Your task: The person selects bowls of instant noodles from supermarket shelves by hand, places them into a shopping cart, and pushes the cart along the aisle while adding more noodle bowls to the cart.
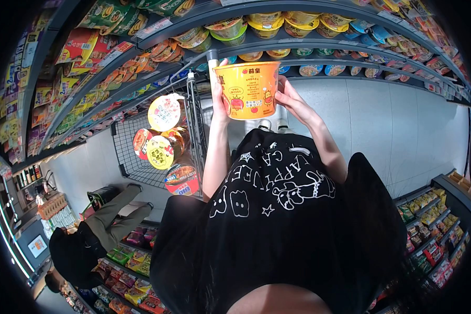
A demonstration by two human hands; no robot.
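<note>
An orange instant noodle cup (253, 91) with printed cartoon figures is held upright in front of my chest, its printed side facing me. My left hand (221, 102) grips the cup's left side. On its right side my right hand (293, 100) presses with thumb and fingers. To the left of my forearm stands a black wire shopping cart (136, 170). Several packaged noodle tubs lie in it, among them one with a white and pink lid (165, 112), one with a yellow lid (162, 152) and a red one (180, 180).
Ahead, curved-looking shelves (329, 55) carry rows of noodle cups and bags. Snack racks stand behind me at the lower right (429, 230) and lower left. Another person in dark clothing (76, 251) stands at the left. Grey tiled floor (382, 120) shows on the right.
</note>
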